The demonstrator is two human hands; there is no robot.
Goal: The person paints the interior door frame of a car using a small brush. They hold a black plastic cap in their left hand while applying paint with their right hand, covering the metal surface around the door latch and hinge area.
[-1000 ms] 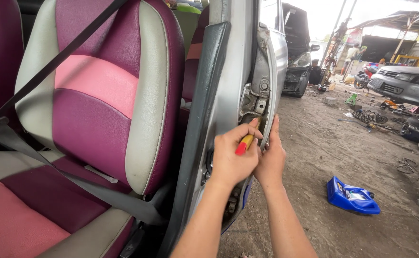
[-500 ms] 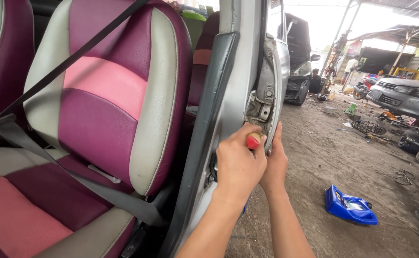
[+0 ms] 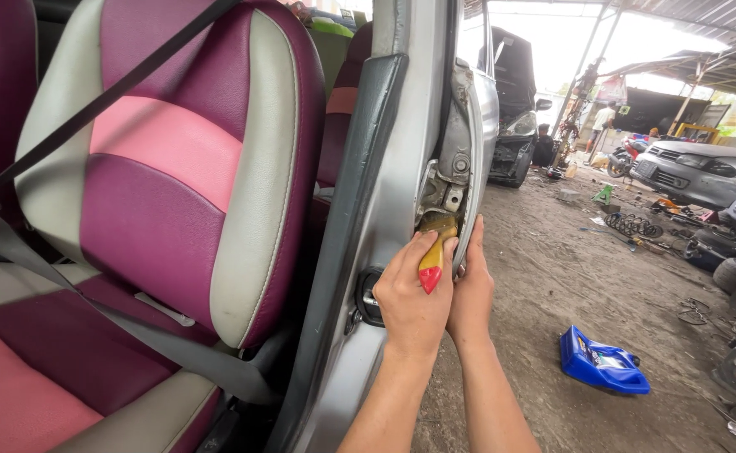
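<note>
Left hand (image 3: pixel 414 294): closed around a screwdriver (image 3: pixel 435 256) with a yellow handle and red butt; thumb and fingers wrap the handle, the red end showing between them. The tool slants up and away from the hand, its tip end hidden in the gap at the door hinge (image 3: pixel 452 180); the shaft cannot be made out.

Right hand (image 3: pixel 471 289): pressed flat against the right side of the left hand, fingers straight and pointing up along the edge of the silver door (image 3: pixel 478 117). It touches the door edge; whether it grips anything cannot be told, as the palm faces away.

Just above both hands: the hinge, grey metal with a bolt head, set between the door and the silver pillar (image 3: pixel 401 151). Just left of the left hand, on the pillar: a round black grommet (image 3: pixel 369 295). A dark rubber seal (image 3: pixel 359 193) runs along the pillar's left edge.

Further left of the hands: a car seat (image 3: pixel 175 168) in purple, pink and cream, crossed by a grey seat belt (image 3: pixel 108 96).

Right of and below the hands: bare dirt ground (image 3: pixel 569 277), with a blue oil jug (image 3: pixel 603 365) lying on its side, well apart from the hands. Far beyond, upper right: parked cars (image 3: pixel 699 172) and scattered parts under a shed roof.
</note>
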